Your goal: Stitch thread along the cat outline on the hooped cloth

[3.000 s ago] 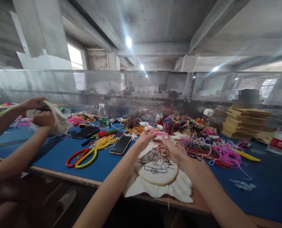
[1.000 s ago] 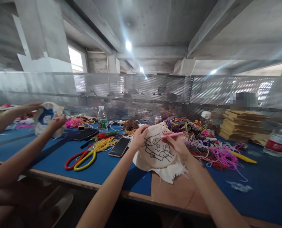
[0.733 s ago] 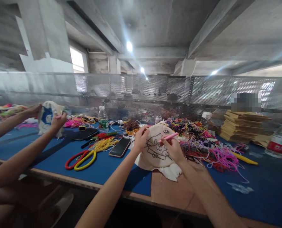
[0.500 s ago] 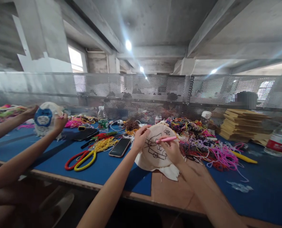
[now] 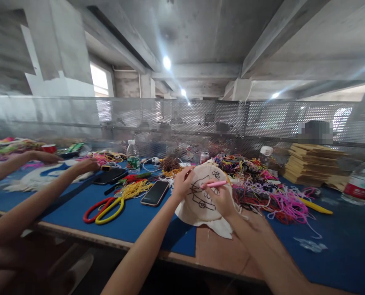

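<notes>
White cloth stretched in a round embroidery hoop (image 5: 207, 212) stands tilted up before me, with a black line drawing of a cat-like figure and a written character near the top. My left hand (image 5: 182, 185) is closed on the hoop's left edge. In my right hand (image 5: 222, 198) is a pink, pen-like punch needle (image 5: 217, 184), its tip end close to the drawing's middle. My fingers hide the tip, so I cannot tell whether it pierces the cloth. Loose cloth hangs below the hoop onto the brown board (image 5: 215, 254).
Left of the hoop lie a phone (image 5: 155, 192), red-and-yellow-handled scissors (image 5: 110, 211) and yellow yarn (image 5: 136, 187). Tangled yarn (image 5: 281, 203) and a yellow tool (image 5: 316, 206) lie to the right. Bottles (image 5: 133, 156) stand behind. At left, a co-worker's hands (image 5: 87, 165) are over blue-and-white cloth (image 5: 55, 170).
At left, the co-worker's cloth has gone from raised upright to flat on the table. My hands keep nearly the same hold, and the punch needle has barely shifted over the drawing.
</notes>
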`<state>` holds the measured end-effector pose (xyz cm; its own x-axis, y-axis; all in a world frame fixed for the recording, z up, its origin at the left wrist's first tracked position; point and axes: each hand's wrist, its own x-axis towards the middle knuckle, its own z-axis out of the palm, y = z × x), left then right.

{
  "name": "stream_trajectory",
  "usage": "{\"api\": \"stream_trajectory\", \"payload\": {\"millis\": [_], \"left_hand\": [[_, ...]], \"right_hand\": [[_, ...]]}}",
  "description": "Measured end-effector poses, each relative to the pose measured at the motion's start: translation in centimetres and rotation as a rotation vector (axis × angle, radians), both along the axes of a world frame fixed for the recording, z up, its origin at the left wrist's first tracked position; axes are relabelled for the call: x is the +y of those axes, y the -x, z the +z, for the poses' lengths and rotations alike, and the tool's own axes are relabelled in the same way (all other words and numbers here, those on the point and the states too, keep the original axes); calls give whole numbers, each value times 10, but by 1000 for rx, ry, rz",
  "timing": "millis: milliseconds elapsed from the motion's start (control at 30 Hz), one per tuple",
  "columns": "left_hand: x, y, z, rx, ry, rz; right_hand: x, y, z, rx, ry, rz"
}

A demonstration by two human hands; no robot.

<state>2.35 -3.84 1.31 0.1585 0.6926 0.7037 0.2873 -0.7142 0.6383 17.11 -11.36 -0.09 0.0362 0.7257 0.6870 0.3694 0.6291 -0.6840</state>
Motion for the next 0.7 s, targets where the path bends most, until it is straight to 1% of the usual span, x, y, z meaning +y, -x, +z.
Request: {"api": "stream_trajectory", "payload": {"millis": [167, 367, 600, 700], "left_hand": [[0, -1, -2, 7, -2, 10], [-2, 0, -1, 11, -1, 33], [-4, -1, 0, -37, 9, 5], [-3, -1, -1, -49, 12, -12]], "right_hand": [[0, 0, 0, -29, 6, -21], [1, 5, -5, -40, -23, -81], [5, 13, -13, -115, -71, -124], [9, 14, -17, -171, -94, -179]]}}
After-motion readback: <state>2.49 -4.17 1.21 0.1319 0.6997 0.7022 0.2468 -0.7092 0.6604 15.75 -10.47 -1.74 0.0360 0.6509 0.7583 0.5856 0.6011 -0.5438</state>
